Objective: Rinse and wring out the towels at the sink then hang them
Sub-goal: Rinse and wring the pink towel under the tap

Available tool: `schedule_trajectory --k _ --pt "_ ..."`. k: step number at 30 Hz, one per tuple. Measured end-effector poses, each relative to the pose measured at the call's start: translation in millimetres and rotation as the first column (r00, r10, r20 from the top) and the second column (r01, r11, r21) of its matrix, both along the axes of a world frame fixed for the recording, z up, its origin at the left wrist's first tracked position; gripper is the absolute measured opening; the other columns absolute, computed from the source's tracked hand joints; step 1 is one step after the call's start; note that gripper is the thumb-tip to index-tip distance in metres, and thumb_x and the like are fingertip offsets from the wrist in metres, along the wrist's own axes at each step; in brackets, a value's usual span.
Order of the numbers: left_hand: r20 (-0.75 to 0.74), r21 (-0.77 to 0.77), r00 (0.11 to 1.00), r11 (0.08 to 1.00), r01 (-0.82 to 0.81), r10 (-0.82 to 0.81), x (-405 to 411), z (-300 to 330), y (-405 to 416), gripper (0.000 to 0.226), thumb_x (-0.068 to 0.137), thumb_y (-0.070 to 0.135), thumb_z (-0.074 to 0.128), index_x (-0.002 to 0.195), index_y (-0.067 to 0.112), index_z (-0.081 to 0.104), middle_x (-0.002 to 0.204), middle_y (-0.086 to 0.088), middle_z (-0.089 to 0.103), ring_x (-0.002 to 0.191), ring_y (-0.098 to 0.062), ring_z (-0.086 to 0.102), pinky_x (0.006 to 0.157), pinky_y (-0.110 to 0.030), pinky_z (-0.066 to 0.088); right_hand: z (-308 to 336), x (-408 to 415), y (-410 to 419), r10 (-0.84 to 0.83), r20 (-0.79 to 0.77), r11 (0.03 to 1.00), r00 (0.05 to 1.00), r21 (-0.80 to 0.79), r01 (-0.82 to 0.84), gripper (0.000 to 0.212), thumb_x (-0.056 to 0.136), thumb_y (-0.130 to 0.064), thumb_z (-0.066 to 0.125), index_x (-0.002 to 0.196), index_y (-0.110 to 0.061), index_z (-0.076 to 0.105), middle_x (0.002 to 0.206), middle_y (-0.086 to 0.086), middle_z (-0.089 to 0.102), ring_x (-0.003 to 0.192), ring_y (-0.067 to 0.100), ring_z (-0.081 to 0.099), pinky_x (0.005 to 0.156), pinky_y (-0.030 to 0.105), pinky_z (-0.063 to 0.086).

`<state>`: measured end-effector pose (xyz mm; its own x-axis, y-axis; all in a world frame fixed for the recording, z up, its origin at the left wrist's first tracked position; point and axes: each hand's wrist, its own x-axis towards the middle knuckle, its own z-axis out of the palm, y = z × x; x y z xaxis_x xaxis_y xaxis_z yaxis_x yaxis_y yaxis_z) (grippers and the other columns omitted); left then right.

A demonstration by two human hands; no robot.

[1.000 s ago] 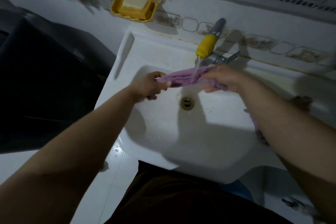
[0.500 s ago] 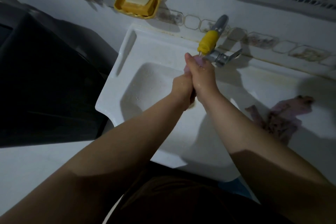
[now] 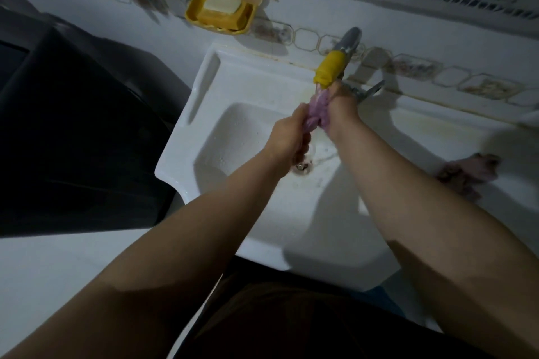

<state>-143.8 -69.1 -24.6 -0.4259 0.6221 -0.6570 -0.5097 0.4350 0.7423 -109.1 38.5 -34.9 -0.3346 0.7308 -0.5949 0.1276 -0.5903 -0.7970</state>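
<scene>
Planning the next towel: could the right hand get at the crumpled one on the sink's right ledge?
Probably yes, once free. The crumpled towel lies uncovered on that side, but the right hand now grips the purple towel.

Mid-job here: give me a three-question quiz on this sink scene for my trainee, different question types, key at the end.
1. True or false: both hands grip the purple towel under the yellow tap spout.
2. Multiple choice: where does the second towel lie? A) in the basin B) on the sink ledge to the right C) in the soap dish
3. Fill in: the soap dish on the wall is coloured ____.

Key: 1 true: the left hand and the right hand both hold it. 2 B: it rests on the sink ledge. 3 yellow.
</scene>
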Motion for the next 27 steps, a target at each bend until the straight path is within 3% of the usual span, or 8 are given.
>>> schedule_trajectory --k 4,7,10,12,15,18,23,27 --pt "-0.311 -0.042 0.899 0.949 0.311 -0.308 -47 -3 -21 0.043 0.094 0.051 0.050 0.098 0.011 0.063 0.062 0.001 0.063 0.048 -0.015 0.036 0.042 -0.018 0.026 5 27 24 0.290 0.133 0.946 0.948 0.109 -0.305 0.018 0.094 -0.032 0.057 0.089 -0.015 0.060 0.056 -0.002 0.067 0.051 0.018 0.065 0.047 0.024 0.049" --pt "-0.430 -0.155 0.786 0.894 0.420 -0.444 -77 -9 -31 0.030 0.096 0.042 0.053 0.105 0.016 0.064 0.092 -0.014 0.071 0.051 -0.012 0.050 0.041 -0.017 0.033 19 49 36 0.591 0.281 0.744 0.757 0.173 -0.645 0.020 0.093 -0.028 0.058 0.111 -0.019 0.059 0.071 0.002 0.069 0.042 0.012 0.061 0.033 0.016 0.037" --pt "-0.489 -0.146 0.757 0.896 0.418 -0.433 -97 -13 -37 0.031 0.100 0.033 0.047 0.104 0.007 0.063 0.074 -0.012 0.059 0.041 -0.006 0.048 0.037 -0.018 0.036 32 61 51 0.864 0.216 0.480 0.455 -0.080 -0.874 0.032 0.092 -0.022 0.058 0.124 -0.019 0.055 0.105 0.008 0.070 0.067 0.019 0.072 0.035 0.015 0.038" --pt "-0.405 -0.042 0.853 0.938 0.343 -0.330 -100 -18 -34 0.025 0.101 0.028 0.046 0.105 0.011 0.064 0.071 -0.011 0.054 0.041 -0.011 0.040 0.036 -0.017 0.029 37 62 53 0.921 0.113 0.388 0.373 -0.192 -0.901 0.030 0.093 -0.014 0.055 0.123 -0.016 0.056 0.112 0.009 0.070 0.084 0.026 0.072 0.039 0.015 0.045" --pt "-0.121 0.082 0.991 0.994 0.075 -0.065 -88 -28 -21 0.018 0.102 0.021 0.044 0.097 0.015 0.061 0.065 -0.008 0.057 0.039 -0.013 0.042 0.038 -0.013 0.028 24 54 50 0.776 0.005 0.615 0.631 -0.230 -0.754 0.025 0.094 -0.007 0.051 0.117 -0.002 0.057 0.109 0.019 0.069 0.092 0.029 0.071 0.058 0.023 0.058" --pt "0.194 0.019 0.971 0.989 -0.149 0.142 -67 -32 -4 0.026 0.100 0.021 0.043 0.078 0.015 0.054 0.048 0.004 0.054 0.031 -0.005 0.039 0.033 -0.008 0.024 8 32 30 0.453 -0.160 0.863 0.877 -0.168 -0.477 0.018 0.093 -0.006 0.048 0.106 -0.004 0.060 0.107 0.022 0.060 0.088 0.029 0.064 0.079 0.039 0.058" --pt "0.406 -0.004 0.911 0.997 -0.075 0.070 -48 -43 7 0.049 0.101 0.052 0.028 0.082 0.017 0.057 0.054 -0.001 0.059 0.041 -0.013 0.052 0.042 -0.014 0.037 10 13 11 0.230 -0.368 0.955 0.901 -0.094 -0.282 0.022 0.074 -0.002 0.066 0.094 -0.003 0.057 0.108 0.027 0.062 0.105 0.042 0.060 0.100 0.062 0.040" --pt "0.493 0.099 0.867 0.995 0.026 -0.072 -54 -39 3 0.050 0.102 0.035 0.020 0.111 0.004 0.057 0.105 -0.017 0.064 0.092 -0.030 0.060 0.087 -0.041 0.044 19 25 33 0.275 -0.248 0.960 0.929 0.013 -0.280 0.011 0.092 -0.008 0.052 0.101 -0.004 0.057 0.097 0.020 0.064 0.086 0.032 0.065 0.084 0.054 0.052"
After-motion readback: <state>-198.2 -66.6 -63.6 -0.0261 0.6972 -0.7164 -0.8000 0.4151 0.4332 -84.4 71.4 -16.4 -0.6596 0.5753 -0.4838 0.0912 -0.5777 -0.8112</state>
